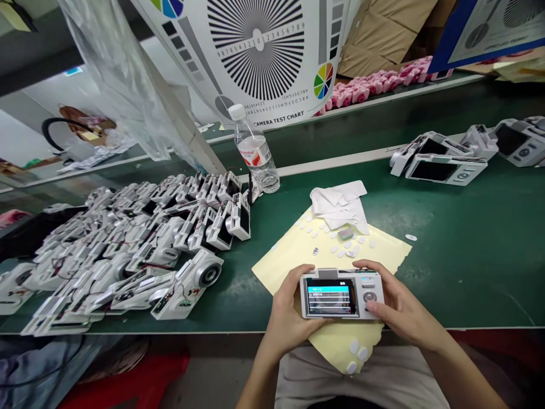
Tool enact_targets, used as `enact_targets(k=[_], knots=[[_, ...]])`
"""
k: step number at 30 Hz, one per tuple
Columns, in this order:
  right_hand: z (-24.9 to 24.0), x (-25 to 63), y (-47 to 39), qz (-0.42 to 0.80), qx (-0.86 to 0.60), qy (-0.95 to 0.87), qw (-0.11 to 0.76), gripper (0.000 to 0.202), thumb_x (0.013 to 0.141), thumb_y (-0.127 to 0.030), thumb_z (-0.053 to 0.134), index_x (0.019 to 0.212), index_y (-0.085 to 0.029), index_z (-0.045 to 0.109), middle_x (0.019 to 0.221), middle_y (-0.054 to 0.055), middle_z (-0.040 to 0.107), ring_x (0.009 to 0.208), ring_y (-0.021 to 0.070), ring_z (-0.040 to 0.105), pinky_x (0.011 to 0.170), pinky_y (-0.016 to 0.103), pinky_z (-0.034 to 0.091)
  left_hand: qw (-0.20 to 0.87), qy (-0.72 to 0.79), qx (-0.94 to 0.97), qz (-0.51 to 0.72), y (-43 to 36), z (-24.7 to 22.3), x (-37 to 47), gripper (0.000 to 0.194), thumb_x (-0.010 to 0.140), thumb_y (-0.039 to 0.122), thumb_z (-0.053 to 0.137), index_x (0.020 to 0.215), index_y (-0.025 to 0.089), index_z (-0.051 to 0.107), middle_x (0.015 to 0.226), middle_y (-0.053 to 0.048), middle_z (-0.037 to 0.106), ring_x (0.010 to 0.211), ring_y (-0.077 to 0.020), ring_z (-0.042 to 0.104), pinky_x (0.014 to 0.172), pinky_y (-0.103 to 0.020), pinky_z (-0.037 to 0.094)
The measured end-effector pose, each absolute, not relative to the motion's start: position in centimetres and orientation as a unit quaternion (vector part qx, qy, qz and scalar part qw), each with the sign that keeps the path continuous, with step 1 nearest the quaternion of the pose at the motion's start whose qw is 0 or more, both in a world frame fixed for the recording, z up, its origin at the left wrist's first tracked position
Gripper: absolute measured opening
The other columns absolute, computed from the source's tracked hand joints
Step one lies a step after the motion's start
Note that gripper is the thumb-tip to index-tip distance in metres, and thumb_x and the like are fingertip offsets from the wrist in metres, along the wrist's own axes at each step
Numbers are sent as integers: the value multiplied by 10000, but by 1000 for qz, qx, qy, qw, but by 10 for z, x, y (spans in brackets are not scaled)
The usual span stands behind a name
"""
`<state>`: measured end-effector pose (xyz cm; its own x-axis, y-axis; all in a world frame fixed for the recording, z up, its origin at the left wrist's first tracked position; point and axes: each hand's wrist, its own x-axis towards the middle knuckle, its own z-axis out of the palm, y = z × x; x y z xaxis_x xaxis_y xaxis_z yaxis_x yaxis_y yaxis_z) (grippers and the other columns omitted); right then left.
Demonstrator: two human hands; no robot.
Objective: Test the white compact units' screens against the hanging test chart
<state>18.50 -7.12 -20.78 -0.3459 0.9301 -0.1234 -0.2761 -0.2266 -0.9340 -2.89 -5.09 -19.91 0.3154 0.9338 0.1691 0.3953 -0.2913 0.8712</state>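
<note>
Centrally, one compact white camera with a silver control panel (342,295) is occupying both hands, and is being held level above the near part of a pale yellow sheet of paper (293,250). Its rectangular screen is glowing, showing a menu with a blue bar at the top.

Left hand (283,309): curving partly closed around the camera's left end, a finger reaching the top corner, the thumb lying along the bottom edge.

Right hand (398,307): gripping the right end, half curled, a finger lying along the top, the thumb resting by the round control pad (whether it is pressing, I cannot tell from where I am standing).

Paper: lying on a dark green tabletop (468,244), overhanging the front edge, bearing scattered small white oval pieces (334,250), a small greyish-green block (346,233) and a crumpled white cloth (340,201).

Left side: a broad heap of white cameras with loose wires (162,244) is covering the surface; a clear plastic bottle with a white cap (258,150) is standing behind.

Far right: more white cameras with dark screens (445,167) are lying grouped.

Rear: a large black-and-white camera test chart (255,40) is facing the bench.
</note>
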Motion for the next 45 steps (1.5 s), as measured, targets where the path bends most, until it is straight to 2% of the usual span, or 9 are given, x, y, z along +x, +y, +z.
enact_targets(k=[5, 13, 19, 26, 35, 45], knots=[[-209, 184, -70, 691, -374, -436, 438, 492, 770, -358, 591, 1185, -258, 347, 1125, 72, 543, 1007, 210, 558, 857, 335, 455, 356, 460, 728, 364, -51, -198, -27, 651, 593, 290, 742, 1156, 228, 421, 1137, -71, 518, 1021, -231, 537, 853, -323, 466], [-208, 185, -71, 663, -396, -467, 431, 504, 760, -386, 587, 1190, -261, 355, 1098, 74, 543, 1005, 233, 543, 806, 329, 464, 352, 444, 733, 377, -53, -198, -29, 662, 563, 281, 762, 1139, 220, 442, 1111, -71, 538, 1012, -233, 543, 847, -322, 471], [-208, 186, -71, 663, -409, -459, 428, 396, 790, -392, 544, 1140, -278, 396, 1029, 44, 551, 900, 200, 562, 736, 303, 472, 331, 442, 739, 386, -55, -202, -29, 668, 582, 279, 755, 1160, 235, 423, 1154, -68, 529, 1076, -233, 518, 886, -317, 455], [-207, 183, -72, 639, -421, -474, 435, 414, 785, -385, 535, 1148, -251, 388, 986, 56, 562, 882, 208, 558, 723, 309, 471, 334, 446, 737, 383, -56, -202, -29, 671, 573, 300, 758, 1156, 229, 433, 1137, -66, 537, 1051, -231, 530, 885, -323, 451], [-206, 178, -74, 550, -486, -522, 433, 346, 787, -296, 491, 1114, -235, 394, 876, 33, 555, 734, 159, 529, 649, 248, 442, 329, 443, 739, 386, -55, -204, -29, 659, 571, 327, 753, 1145, 222, 447, 1124, -73, 547, 1041, -240, 536, 879, -335, 452], [-208, 179, -74, 552, -481, -527, 432, 364, 797, -306, 485, 1140, -231, 388, 891, 36, 577, 741, 161, 538, 646, 238, 443, 347, 454, 730, 375, -55, -200, -27, 667, 559, 332, 764, 1137, 218, 451, 1111, -69, 551, 1015, -228, 548, 847, -307, 466]])
